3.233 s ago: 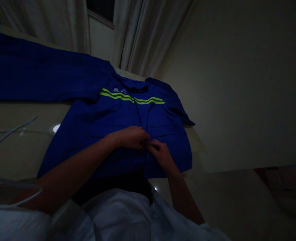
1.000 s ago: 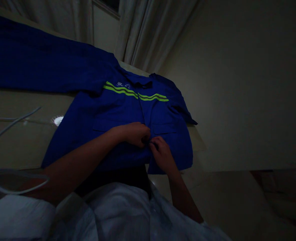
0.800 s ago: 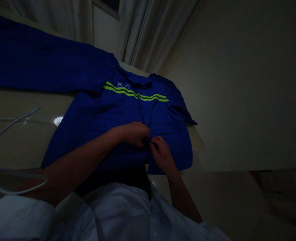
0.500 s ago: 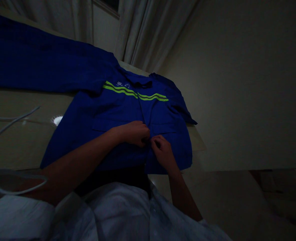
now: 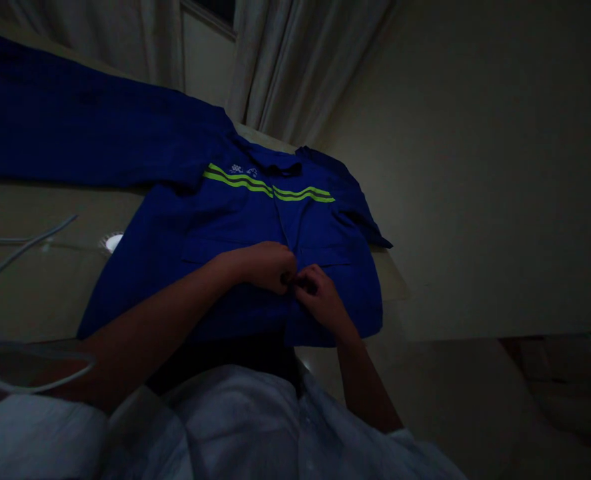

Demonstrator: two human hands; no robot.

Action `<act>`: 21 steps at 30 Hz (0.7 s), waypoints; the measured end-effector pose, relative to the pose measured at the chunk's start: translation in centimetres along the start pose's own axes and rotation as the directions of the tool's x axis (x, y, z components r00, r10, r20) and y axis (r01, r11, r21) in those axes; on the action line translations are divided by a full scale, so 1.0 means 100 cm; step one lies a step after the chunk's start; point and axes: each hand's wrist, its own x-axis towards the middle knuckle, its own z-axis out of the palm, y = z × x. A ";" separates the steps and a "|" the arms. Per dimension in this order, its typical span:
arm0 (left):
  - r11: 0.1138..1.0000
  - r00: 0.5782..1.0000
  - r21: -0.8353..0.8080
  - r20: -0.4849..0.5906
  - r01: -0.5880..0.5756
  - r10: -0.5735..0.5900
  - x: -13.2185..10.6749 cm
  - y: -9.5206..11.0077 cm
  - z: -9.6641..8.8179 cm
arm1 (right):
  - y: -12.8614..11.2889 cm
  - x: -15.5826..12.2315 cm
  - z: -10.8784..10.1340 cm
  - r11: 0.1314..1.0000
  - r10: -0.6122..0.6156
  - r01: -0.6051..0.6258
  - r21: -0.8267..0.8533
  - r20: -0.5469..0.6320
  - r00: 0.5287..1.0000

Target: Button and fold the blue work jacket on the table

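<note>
- A blue work jacket (image 5: pixel 235 220) lies flat and buttoned-looking on a pale worktop (image 5: pixel 50 300), collar away from the person, 1 long sleeve stretched out to the left.
- Containers: the jacket has 2 flapped chest pockets, a left-side pocket (image 5: pixel 208 250) and a right-side pocket (image 5: pixel 325 255). Both lie flat, and their contents cannot be seen.
- The left hand (image 5: pixel 268 268) rests on the jacket's centre front, its fingers (image 5: pixel 288 277) curled narrow and pinching the front edge.
- The right hand (image 5: pixel 320 300) meets it there, its fingers (image 5: pixel 308 280) also narrow and holding the same edge. Exactly what they grip is hidden in shadow.
- Compared with the frame just before, the 2 hands sit closer together, and the right hand's fingers are curled tighter.
- Writing: white embroidered marks (image 5: pixel 243 171) sit above 2 lime reflective stripes (image 5: pixel 270 189) across the chest. They are too small to read.
- A white cable (image 5: pixel 25 250) lies on the worktop to the left, near a small round white spot (image 5: pixel 113 243) that cannot be identified.
- The person's white shirt (image 5: pixel 235 427) fills the bottom of the view, and pale curtains (image 5: pixel 275 67) hang beyond the worktop.
</note>
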 end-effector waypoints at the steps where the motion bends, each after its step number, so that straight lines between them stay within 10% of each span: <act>1: 0.996 0.999 -0.080 0.024 0.027 -0.025 0.000 -0.003 -0.002 | 0.000 0.000 0.000 1.000 0.004 -0.004 0.013 -0.002 1.000; 13: 0.948 0.992 -0.304 0.111 0.095 -0.064 0.000 -0.018 -0.004 | 0.009 0.007 0.004 0.989 0.053 -0.052 0.139 -0.007 0.999; 21: 0.981 0.978 -0.084 0.128 0.174 -0.163 0.000 -0.008 -0.003 | 0.007 0.018 0.007 0.971 0.192 -0.195 0.138 0.039 0.981</act>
